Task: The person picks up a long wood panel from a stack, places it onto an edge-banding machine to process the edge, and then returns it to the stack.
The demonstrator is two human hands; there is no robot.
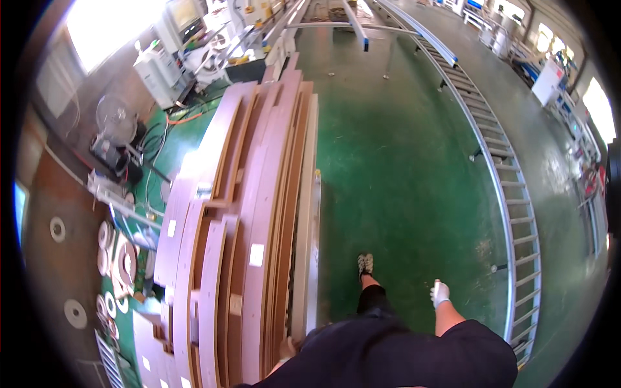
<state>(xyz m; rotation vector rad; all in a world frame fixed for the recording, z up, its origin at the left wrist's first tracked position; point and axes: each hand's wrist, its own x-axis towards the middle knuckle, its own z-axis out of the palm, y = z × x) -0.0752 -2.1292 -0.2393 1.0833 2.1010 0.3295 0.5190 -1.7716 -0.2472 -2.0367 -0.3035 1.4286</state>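
Note:
My left hand (286,350) shows only in part at the lower edge, beside the right side of a tall stack of long pinkish-brown boards (262,194). Its fingers are too hidden to tell whether they grip or just touch a board. My right hand (440,293), in a white glove, hangs over the green floor at my right with its fingers curled in. Nothing shows in it. Small white paper labels (257,255) are stuck on several boards, which lie in uneven layers along my left.
A roller conveyor (511,187) with metal rails curves along the right. The green floor (394,174) lies between it and the boards. Rolls of edging tape (126,262), a fan (116,115) and loose cables (155,142) are at the left. A metal frame (356,29) stands ahead.

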